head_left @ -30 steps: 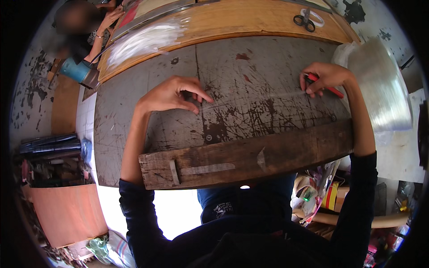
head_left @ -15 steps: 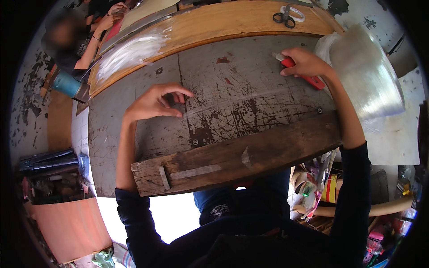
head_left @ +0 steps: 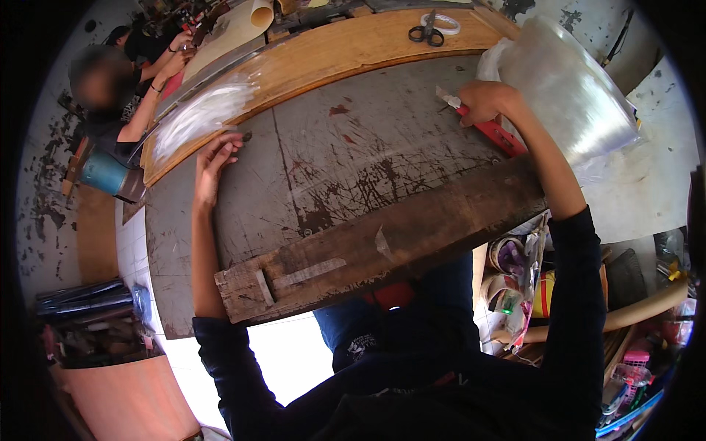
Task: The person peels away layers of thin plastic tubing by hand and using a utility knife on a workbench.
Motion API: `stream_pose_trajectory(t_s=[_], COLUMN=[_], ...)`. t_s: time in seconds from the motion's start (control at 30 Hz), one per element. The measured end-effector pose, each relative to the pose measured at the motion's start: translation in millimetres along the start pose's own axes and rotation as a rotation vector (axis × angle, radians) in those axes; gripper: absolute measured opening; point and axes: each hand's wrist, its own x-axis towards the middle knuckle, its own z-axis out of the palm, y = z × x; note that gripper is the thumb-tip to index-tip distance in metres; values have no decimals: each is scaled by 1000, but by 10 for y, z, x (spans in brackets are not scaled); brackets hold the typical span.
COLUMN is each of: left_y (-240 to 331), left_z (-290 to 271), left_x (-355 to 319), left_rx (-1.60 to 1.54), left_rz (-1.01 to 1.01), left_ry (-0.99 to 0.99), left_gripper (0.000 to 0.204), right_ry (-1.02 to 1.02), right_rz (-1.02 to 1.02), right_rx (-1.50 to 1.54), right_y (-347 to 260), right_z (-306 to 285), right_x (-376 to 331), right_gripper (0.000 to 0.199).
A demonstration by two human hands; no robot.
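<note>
My right hand (head_left: 487,103) is closed around a red utility knife (head_left: 500,137) at the right of the worn grey tabletop (head_left: 309,125). The knife's pale tip points up and left, out past my fingers. Over on the left, my left hand (head_left: 215,163) has its fingers curled inward near a pile of shiny clear plastic strips (head_left: 198,117); what they pinch, if anything, is too thin to make out. A rough dark wooden board (head_left: 412,228) lies along the near edge, between my forearms.
Behind the tabletop runs a tan wooden board (head_left: 331,51) bearing black-handled scissors (head_left: 426,34) and a white tape ring (head_left: 443,23). A big roll of clear plastic (head_left: 570,92) stands at the right. Another person (head_left: 110,92) works at the far left, near a blue bucket (head_left: 103,170).
My left hand has moved left and away from me toward the strips, its fingers curling in. My right hand with the utility knife has shifted slightly left. The view has turned a little.
</note>
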Motion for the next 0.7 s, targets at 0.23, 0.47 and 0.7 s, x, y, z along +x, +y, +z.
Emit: stream_pose_trajectory(t_s=[0.23,0.47,0.7], left_y=[-1,120,651], left_z=[-130,-516,-564], left_x=[-80,7,-214], left_rx=[4,-99,-20], left_rz=[-57,-4,189], left_ry=[32,305,347], left_gripper=[33,39,36], right_ry=[626,1814,1298], right_rz=[-46,830,653], right_rx=[197,1270,1667], right_y=[65,104,-291], right_z=[259,2046,2147], right_x=[-816,-1819,-1589], right_gripper=[32,27,41])
